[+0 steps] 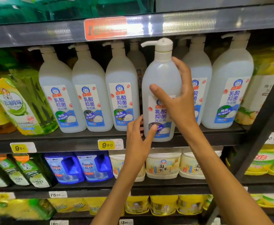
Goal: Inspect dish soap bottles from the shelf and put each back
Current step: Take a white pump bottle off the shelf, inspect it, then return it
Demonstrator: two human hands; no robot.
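A white pump dish soap bottle (159,75) with a blue and white label stands upright at the front edge of the middle shelf (68,140), pulled forward of its row. My right hand (178,96) grips its upper body, thumb across the front and fingers round the right side. My left hand (137,135) holds its lower left part, thumb on the label and fingers behind the left edge. Several matching white pump bottles (90,95) stand in the row on both sides of it.
Green and yellow bottles (24,104) stand at the shelf's left. Below are blue Finish bottles (82,166), cream tubs (163,164) and dark green bottles. Yellow packs fill the lowest shelf and the right bay. A dark upright post (259,130) slants at right. The upper shelf edge (52,33) overhangs close above the pumps.
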